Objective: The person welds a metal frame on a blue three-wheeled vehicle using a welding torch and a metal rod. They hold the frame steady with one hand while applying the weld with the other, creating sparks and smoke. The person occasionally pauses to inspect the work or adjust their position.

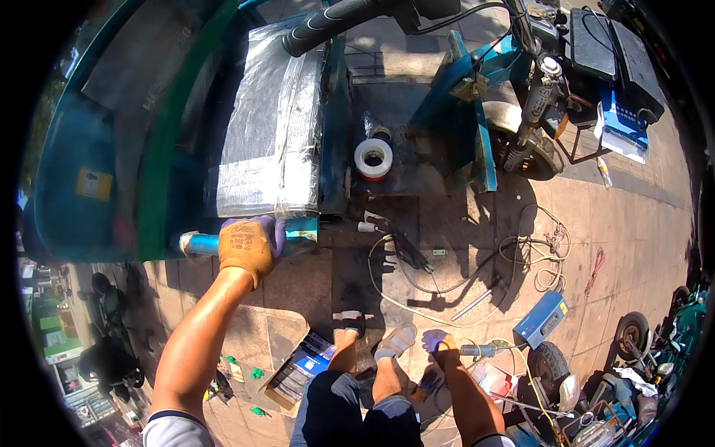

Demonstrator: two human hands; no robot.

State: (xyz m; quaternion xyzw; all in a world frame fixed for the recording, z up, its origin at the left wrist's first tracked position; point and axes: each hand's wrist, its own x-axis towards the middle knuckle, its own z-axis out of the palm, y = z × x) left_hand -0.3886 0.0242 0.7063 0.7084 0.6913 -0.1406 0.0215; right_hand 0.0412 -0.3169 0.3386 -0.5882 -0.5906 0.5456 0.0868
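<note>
My left hand (247, 244), in an orange and purple work glove, is closed round a blue metal bar (205, 243). That bar runs along the near end of a silver-wrapped seat (272, 127) on a teal three-wheeled vehicle. Low on the right, my gloved right hand (439, 343) hangs near my foot, its purple fingers somewhat apart and nothing visible in them. Close beside it is a grey-blue cylindrical tool (477, 349) with a cable. A roll of white tape (373, 159) lies on the vehicle's dark footboard (417, 112).
A black handlebar grip (320, 30) juts over the seat. Looped cables (551, 257) lie on the paving, near a blue box-shaped device (541, 320). An open carton (298, 369) stands left of my legs. Parked vehicles (640, 395) crowd the lower right.
</note>
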